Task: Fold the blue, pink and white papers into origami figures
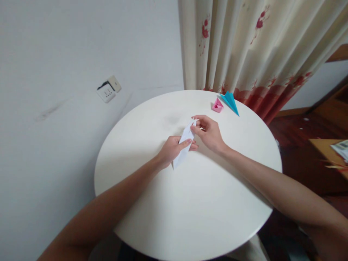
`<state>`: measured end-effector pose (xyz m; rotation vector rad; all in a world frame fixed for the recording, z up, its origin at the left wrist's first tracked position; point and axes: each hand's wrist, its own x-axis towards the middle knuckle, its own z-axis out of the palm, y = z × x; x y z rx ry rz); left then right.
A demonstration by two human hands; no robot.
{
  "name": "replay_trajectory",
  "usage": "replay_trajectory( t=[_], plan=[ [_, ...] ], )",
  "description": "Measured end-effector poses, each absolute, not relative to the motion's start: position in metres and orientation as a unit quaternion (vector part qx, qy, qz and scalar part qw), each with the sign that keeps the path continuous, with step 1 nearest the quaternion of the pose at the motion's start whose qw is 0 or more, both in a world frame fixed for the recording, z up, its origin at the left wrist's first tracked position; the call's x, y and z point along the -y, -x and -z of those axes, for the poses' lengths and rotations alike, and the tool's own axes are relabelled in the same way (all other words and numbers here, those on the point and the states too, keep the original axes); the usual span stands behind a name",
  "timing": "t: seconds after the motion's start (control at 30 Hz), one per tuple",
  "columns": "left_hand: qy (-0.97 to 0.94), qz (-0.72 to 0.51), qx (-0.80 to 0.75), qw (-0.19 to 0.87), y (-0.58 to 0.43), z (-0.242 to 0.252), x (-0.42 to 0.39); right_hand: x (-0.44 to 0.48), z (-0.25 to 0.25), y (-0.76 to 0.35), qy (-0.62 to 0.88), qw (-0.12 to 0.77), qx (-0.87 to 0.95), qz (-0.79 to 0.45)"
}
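Note:
A narrow piece of folded white paper (pixel 179 157) is held at a slant above the table. My left hand (pixel 172 148) grips its middle, the thumb lying across the front and the fingers behind. At the paper's upper end, my right hand (pixel 208 131) pinches the edge between thumb and fingers. Part of the paper's back is hidden by my left hand's fingers. Beyond my right hand, a small pink folded paper piece (pixel 218 105) rests beside a blue paper airplane (pixel 230 103).
The round white table (pixel 190 210) stands against a pale wall with a socket (pixel 107 93). A cream curtain (pixel 244 54) with red flowers hangs behind its far edge. To the right, a wooden surface (pixel 323 148) carries papers above a dark red floor.

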<state>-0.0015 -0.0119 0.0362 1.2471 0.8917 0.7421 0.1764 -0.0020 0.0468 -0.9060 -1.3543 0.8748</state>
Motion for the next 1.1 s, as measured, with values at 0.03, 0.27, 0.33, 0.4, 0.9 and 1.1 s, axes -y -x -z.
replay_trajectory(
  t=[0.03,0.27,0.33,0.4,0.9,1.1],
  plan=[
    [-0.552,-0.319,-0.394,0.662,0.001,-0.037,0.013,0.000,-0.048,-0.179,0.384,0.621,0.582,-0.358],
    [-0.552,-0.315,-0.392,0.665,0.001,-0.041,0.016,-0.007,-0.052,-0.194,0.396,0.632,0.602,-0.285],
    [-0.551,-0.320,-0.394,0.663,0.001,-0.041,0.016,-0.006,-0.053,-0.196,0.410,0.624,0.598,-0.292],
    [-0.552,-0.324,-0.396,0.659,0.001,-0.042,0.016,-0.004,-0.055,-0.196,0.418,0.613,0.596,-0.306],
    [-0.570,-0.344,-0.401,0.629,0.001,-0.041,0.017,0.001,-0.053,-0.183,0.367,0.628,0.507,-0.462],
    [-0.555,-0.348,-0.397,0.643,0.001,-0.038,0.016,0.004,-0.054,-0.182,0.396,0.580,0.488,-0.518]
  ],
)
